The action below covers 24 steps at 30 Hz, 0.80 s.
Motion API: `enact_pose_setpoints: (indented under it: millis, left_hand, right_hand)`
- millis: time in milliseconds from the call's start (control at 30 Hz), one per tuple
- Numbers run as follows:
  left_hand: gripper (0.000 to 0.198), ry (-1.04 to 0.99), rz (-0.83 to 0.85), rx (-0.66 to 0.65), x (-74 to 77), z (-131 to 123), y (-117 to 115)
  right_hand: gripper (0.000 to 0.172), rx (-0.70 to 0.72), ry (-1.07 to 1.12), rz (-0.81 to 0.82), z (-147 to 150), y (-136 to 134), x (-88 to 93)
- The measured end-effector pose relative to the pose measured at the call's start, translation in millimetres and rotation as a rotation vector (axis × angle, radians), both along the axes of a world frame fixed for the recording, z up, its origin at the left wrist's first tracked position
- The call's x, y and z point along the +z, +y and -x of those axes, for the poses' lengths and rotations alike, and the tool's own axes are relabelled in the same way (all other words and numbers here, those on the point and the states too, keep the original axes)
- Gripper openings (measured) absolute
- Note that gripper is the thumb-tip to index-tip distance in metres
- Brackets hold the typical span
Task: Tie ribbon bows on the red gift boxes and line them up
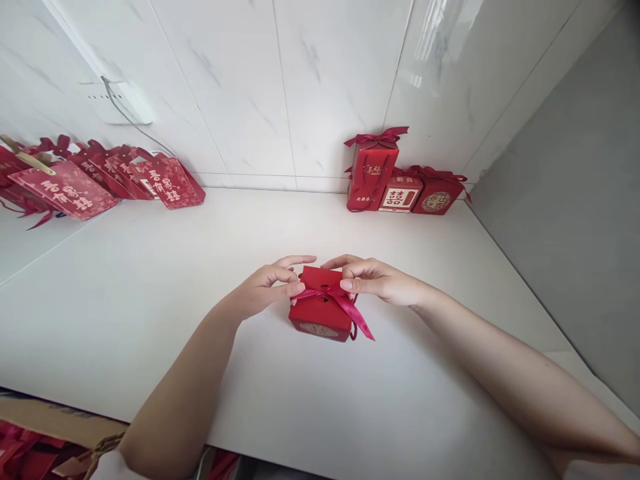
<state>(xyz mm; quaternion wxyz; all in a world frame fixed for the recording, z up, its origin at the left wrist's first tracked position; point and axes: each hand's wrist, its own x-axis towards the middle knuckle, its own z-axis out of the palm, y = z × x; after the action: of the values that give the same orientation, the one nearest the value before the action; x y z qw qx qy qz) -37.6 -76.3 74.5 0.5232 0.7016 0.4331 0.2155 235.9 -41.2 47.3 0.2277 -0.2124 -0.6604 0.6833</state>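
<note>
A small red gift box [320,313] with a round gold emblem on its front stands on the white tabletop. Across its top runs a magenta ribbon [356,315], knotted or looped at the middle, with one tail hanging over the front right edge. My left hand [273,287] pinches the ribbon at the box's left side between thumb and finger. On the opposite side, my right hand [373,279] pinches the ribbon near the knot, its other fingers behind the box. Dark red cord handles show at the box's right side.
Red boxes with ribbons [393,180] stand against the tiled wall at the back right. Several red printed bags [167,180] lean at the back left, below a wall socket [117,103] with a grey cable. A cardboard carton [60,420] holding red items sits below the table's front edge.
</note>
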Motion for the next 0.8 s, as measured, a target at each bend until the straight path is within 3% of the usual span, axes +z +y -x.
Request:
enact_pose_setpoints:
  millis: [233, 400, 500, 533, 633, 800]
  left_hand:
    - [0.034, 0.056, -0.041, 0.024, 3.0, -1.3, -1.2]
    - [0.035, 0.006, -0.062, 0.061, 4.7, -4.0, -5.5]
    - [0.025, -0.042, -0.062, 0.097, 5.1, -7.5, -9.6]
    - [0.025, -0.047, -0.070, 0.111, 4.8, -8.3, -10.4]
    - [0.051, -0.024, -0.068, 0.117, 2.9, -7.7, -9.5]
    - [0.042, 0.086, 0.046, 0.137, 0.1, -0.4, -3.0]
  right_hand:
    - [0.030, 0.051, -0.008, 0.010, -3.1, 6.1, -5.6]
    - [0.035, -0.022, -0.006, -0.039, -0.4, 2.5, -0.7]
    - [0.035, -0.107, -0.024, -0.093, -1.8, 1.1, 4.5]
    - [0.035, -0.129, -0.034, -0.115, -2.5, 1.3, 5.4]
    - [0.034, -0.131, -0.061, -0.140, -3.6, 3.1, 5.2]
    - [0.035, -0.070, -0.024, -0.055, -1.7, 4.2, 1.7]
